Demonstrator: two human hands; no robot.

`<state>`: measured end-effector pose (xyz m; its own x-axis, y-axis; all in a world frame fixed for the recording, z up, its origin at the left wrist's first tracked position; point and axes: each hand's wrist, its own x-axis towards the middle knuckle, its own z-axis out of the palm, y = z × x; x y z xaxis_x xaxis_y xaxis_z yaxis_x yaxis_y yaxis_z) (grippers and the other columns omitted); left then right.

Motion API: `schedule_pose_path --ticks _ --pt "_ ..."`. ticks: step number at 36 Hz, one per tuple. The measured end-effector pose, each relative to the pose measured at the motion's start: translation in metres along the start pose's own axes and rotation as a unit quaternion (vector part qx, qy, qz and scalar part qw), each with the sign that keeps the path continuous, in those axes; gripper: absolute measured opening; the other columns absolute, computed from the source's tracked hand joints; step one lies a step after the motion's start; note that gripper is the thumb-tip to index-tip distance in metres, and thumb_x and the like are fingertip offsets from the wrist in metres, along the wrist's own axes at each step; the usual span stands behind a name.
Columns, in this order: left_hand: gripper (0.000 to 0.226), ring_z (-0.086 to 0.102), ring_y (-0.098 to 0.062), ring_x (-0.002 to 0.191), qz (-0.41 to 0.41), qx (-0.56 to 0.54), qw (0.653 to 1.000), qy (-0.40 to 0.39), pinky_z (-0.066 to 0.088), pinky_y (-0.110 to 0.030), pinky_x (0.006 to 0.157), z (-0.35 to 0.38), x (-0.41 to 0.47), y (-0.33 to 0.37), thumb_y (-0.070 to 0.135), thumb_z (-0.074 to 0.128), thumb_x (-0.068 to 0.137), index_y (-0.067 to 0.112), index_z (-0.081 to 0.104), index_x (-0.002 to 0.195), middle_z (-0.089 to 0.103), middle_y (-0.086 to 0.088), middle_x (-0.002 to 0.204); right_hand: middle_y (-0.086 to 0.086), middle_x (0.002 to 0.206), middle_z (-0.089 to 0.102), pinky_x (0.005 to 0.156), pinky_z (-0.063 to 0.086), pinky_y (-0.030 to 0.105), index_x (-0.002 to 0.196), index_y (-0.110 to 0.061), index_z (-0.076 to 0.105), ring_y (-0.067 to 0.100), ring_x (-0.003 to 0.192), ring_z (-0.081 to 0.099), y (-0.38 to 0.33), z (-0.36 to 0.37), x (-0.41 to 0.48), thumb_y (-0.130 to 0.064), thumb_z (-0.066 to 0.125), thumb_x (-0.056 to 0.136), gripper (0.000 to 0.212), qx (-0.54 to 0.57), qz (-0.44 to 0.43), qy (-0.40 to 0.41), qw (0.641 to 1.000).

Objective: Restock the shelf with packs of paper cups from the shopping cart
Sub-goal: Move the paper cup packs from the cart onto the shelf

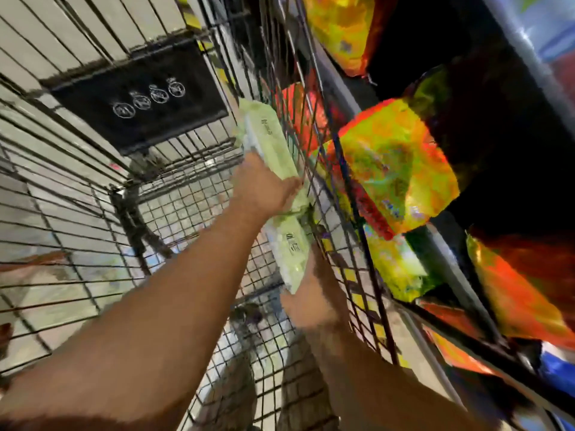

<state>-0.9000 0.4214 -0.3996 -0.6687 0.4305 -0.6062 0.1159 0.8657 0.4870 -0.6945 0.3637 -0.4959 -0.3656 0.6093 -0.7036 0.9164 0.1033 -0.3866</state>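
Note:
Both my arms reach down into the wire shopping cart (93, 188). My left hand (264, 188) grips a long pale green pack of paper cups (267, 132) that leans against the cart's right wall. My right hand (314, 293) holds a second pale green pack (292, 250) from below, just under the first. The picture is blurred, so the fingers are hard to make out. The shelf (451, 265) stands to the right of the cart.
A black sign (140, 94) with white round icons hangs on the cart's far wall. Bright orange and yellow bags (395, 175) fill the shelf behind the cart's right mesh wall (351, 213). The floor shows through the cart's bottom grid.

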Motion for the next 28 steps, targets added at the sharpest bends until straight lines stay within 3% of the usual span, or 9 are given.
schedule_pose_path --ticks 2,4,8,12,19,21,23,25,28 --pt "0.118 0.038 -0.037 0.142 -0.016 0.016 0.999 -0.034 0.036 -0.046 0.115 0.01 0.021 0.005 0.057 0.082 0.073 0.014 0.011 0.157 0.036 -0.022 0.153 0.009 0.148 0.047 0.102 0.049 0.052 0.153 -0.044 -0.012 0.034 0.127 0.055 -0.007 -0.008 -0.006 -0.046 0.065 0.068 0.115 -0.016 0.016 -0.017 1.0" --pt "0.14 0.029 -0.041 0.147 -0.044 0.02 0.997 -0.056 0.033 -0.051 0.118 0.015 0.035 0.003 0.059 0.088 0.064 0.024 -0.008 0.159 0.021 -0.023 0.161 0.009 0.15 0.044 0.104 0.048 0.047 0.153 -0.037 -0.01 0.033 0.128 0.053 -0.015 -0.02 -0.015 -0.048 0.065 0.073 0.111 -0.042 0.01 -0.025 0.999" --pt "0.147 0.048 -0.039 0.129 -0.066 -0.087 0.992 -0.068 0.054 -0.053 0.097 0.022 0.043 -0.014 0.034 0.098 0.057 0.037 -0.013 0.155 0.038 -0.016 0.15 0.002 0.144 0.05 0.096 0.054 0.038 0.153 -0.03 0.001 0.025 0.123 0.058 -0.02 -0.035 -0.023 -0.05 0.073 0.078 0.106 -0.095 -0.023 0.01 0.995" --pt "0.134 0.052 -0.032 0.119 -0.063 -0.17 0.983 -0.031 0.053 -0.043 0.095 0.017 0.045 -0.032 0.009 0.094 0.059 0.028 0.001 0.154 0.048 -0.01 0.135 0.002 0.151 0.04 0.094 0.055 0.037 0.155 -0.027 -0.008 0.026 0.124 0.056 -0.022 -0.039 -0.025 -0.058 0.064 0.085 0.105 -0.131 -0.032 -0.001 0.991" --pt "0.111 0.054 -0.026 0.109 -0.087 -0.176 0.98 0.008 0.049 -0.032 0.091 0.016 0.047 -0.047 0.011 0.092 0.065 0.025 0.016 0.144 0.052 -0.005 0.123 0.002 0.144 0.049 0.087 0.058 0.036 0.149 -0.032 -0.01 0.025 0.118 0.06 -0.028 -0.038 -0.027 -0.06 0.065 0.085 0.102 -0.136 -0.023 0.005 0.99" --pt "0.096 0.06 -0.03 0.103 -0.102 -0.134 0.985 0.034 0.059 -0.04 0.085 0.018 0.049 -0.043 0.016 0.091 0.067 0.028 0.022 0.132 0.054 -0.004 0.115 0.002 0.138 0.054 0.087 0.058 0.036 0.147 -0.035 -0.007 0.024 0.115 0.06 -0.029 -0.035 -0.027 -0.059 0.067 0.083 0.102 -0.122 -0.018 0.018 0.992" --pt "0.091 0.063 -0.036 0.104 -0.121 -0.081 0.987 0.068 0.061 -0.051 0.08 0.018 0.05 -0.041 0.023 0.087 0.071 0.027 0.021 0.134 0.054 -0.006 0.112 0.0 0.135 0.055 0.089 0.056 0.035 0.149 -0.037 -0.004 0.022 0.114 0.059 -0.031 -0.034 -0.027 -0.057 0.071 0.08 0.104 -0.103 -0.01 0.022 0.994" --pt "0.097 0.063 -0.035 0.106 -0.144 -0.07 0.983 0.091 0.06 -0.054 0.083 0.017 0.052 -0.042 0.028 0.087 0.071 0.025 0.02 0.141 0.055 -0.007 0.115 -0.001 0.138 0.052 0.093 0.053 0.035 0.152 -0.037 -0.002 0.022 0.116 0.057 -0.031 -0.032 -0.026 -0.05 0.075 0.078 0.107 -0.08 -0.007 0.018 0.997" --pt "0.092 0.063 -0.035 0.105 -0.156 -0.086 0.98 0.084 0.061 -0.052 0.08 0.011 0.052 -0.051 0.029 0.089 0.071 0.024 0.024 0.135 0.057 -0.009 0.116 0.001 0.141 0.049 0.092 0.052 0.034 0.153 -0.035 -0.001 0.022 0.117 0.056 -0.031 -0.03 -0.027 -0.047 0.077 0.078 0.109 -0.08 -0.012 0.019 0.997"
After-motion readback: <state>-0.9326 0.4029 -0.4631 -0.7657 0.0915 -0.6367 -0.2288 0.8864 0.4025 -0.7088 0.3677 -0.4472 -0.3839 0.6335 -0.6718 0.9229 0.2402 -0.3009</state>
